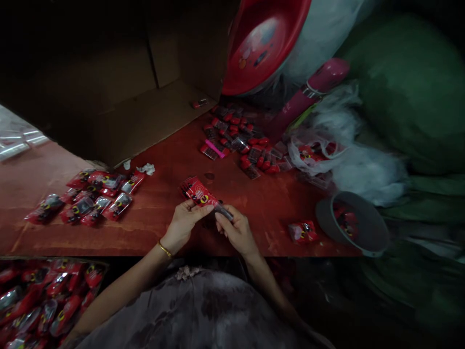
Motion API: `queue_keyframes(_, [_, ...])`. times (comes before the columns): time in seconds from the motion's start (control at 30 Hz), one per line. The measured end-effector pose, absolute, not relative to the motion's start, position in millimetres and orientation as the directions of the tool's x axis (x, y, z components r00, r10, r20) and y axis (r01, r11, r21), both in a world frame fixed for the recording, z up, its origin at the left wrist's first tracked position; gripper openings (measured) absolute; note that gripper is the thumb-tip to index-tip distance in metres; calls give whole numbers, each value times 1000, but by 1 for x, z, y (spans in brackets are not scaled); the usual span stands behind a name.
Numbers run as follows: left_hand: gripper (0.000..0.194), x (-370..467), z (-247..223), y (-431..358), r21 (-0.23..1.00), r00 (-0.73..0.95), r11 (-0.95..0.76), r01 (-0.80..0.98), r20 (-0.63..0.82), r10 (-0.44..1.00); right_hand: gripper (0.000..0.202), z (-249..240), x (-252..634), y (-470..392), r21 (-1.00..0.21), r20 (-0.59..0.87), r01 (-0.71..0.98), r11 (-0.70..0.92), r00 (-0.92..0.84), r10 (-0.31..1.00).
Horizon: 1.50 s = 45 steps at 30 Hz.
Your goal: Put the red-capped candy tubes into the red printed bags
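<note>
My left hand (184, 220), with a gold bangle at the wrist, pinches the near end of a red printed packet (198, 191) that lies tilted on the red table (163, 228). Beside it, my right hand (236, 230) grips a small dark item (224, 212) at the packet's open end. Both hands meet just above the table's front edge. What the dark item is cannot be made out.
Filled red packets (90, 196) lie at the left; loose small items (240, 140) sit in the middle back. A cardboard box (119, 97), red basin (265, 43), grey bowl (354, 223), plastic bags (348, 150), lone packet (303, 231), crate of packets (47, 300).
</note>
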<state>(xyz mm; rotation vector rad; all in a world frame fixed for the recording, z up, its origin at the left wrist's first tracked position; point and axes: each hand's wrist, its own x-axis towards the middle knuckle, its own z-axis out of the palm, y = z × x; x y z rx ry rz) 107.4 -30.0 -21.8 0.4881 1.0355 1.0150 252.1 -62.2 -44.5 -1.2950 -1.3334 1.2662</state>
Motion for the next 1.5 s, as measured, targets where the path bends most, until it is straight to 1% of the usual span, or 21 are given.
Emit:
queue_keyframes(0.1, [36,109,-19,-29,756,132,478,-448,-473,871,25,-44,250,-61,-996,-72,73,-58,-199,977])
queue_keyframes(0.13, [37,111,-18,-29,756,133,474,-452,-469,873,25,-45,248,-62,-997,-67,53,-57,-211,975])
queue_keyframes(0.17, [39,112,-18,-28,751,133,472,-462,-467,874,25,-45,245,-62,-998,-54,36,-48,-193,980])
queue_keyframes(0.27, [42,114,-17,-27,725,148,488,-486,-482,864,24,-47,237,-65,-999,4,37,6,-42,999])
queue_keyframes(0.33, [40,114,-18,-27,718,170,501,-483,-485,858,24,-49,235,-65,-998,26,48,28,-26,999])
queue_keyframes(0.4, [37,112,-20,-27,736,191,493,-464,-460,867,24,-50,237,-63,-1000,4,17,6,-109,994])
queue_keyframes(0.47, [34,111,-21,-28,771,227,476,-423,-418,879,26,-50,240,-60,-998,-41,-44,-51,-208,977])
queue_keyframes(0.53, [30,111,-21,-28,803,296,472,-363,-381,876,29,-51,240,-59,-992,-63,-93,-88,-244,968])
queue_keyframes(0.63, [33,112,-19,-28,822,363,486,-298,-373,854,30,-54,231,-60,-987,-60,-137,-82,-157,986])
queue_keyframes(0.7, [37,112,-18,-28,827,384,495,-267,-380,841,29,-56,223,-62,-974,-77,-208,-93,-85,993])
queue_keyframes(0.8, [40,110,-18,-28,822,381,484,-301,-362,851,29,-58,218,-64,-942,-121,-309,-133,-59,991])
queue_keyframes(0.87, [39,109,-20,-29,827,356,451,-336,-332,873,29,-56,220,-63,-942,-136,-296,-156,-85,987])
queue_keyframes(0.93, [37,108,-24,-29,846,352,428,-318,-314,882,28,-53,223,-61,-957,-139,-243,-159,-94,986])
queue_keyframes(1.07, [36,109,-31,-31,865,286,394,-309,-310,907,28,-49,222,-56,-976,-130,-175,-129,-6,991])
queue_keyframes(1.13, [36,109,-31,-32,858,267,388,-336,-308,913,27,-48,219,-54,-977,-124,-176,-123,-2,992])
queue_keyframes(1.23, [38,107,-28,-31,838,283,409,-362,-319,904,26,-48,216,-53,-964,-122,-231,-132,-56,991])
queue_keyframes(1.3, [37,105,-25,-28,839,222,399,-371,-337,915,28,-48,217,-53,-956,-114,-258,-139,-109,987])
queue_keyframes(1.37, [34,103,-23,-25,854,115,357,-379,-340,934,29,-48,219,-55,-963,-105,-233,-135,-138,985])
queue_keyframes(1.4, [33,103,-22,-24,859,93,344,-379,-334,938,28,-48,221,-56,-970,-104,-204,-130,-133,986])
queue_keyframes(1.43, [33,103,-23,-23,860,106,341,-379,-326,939,27,-48,222,-58,-979,-103,-167,-121,-115,988])
queue_keyframes(1.5, [32,105,-25,-24,849,212,375,-373,-316,925,27,-47,226,-60,-991,-95,-93,-101,-65,993])
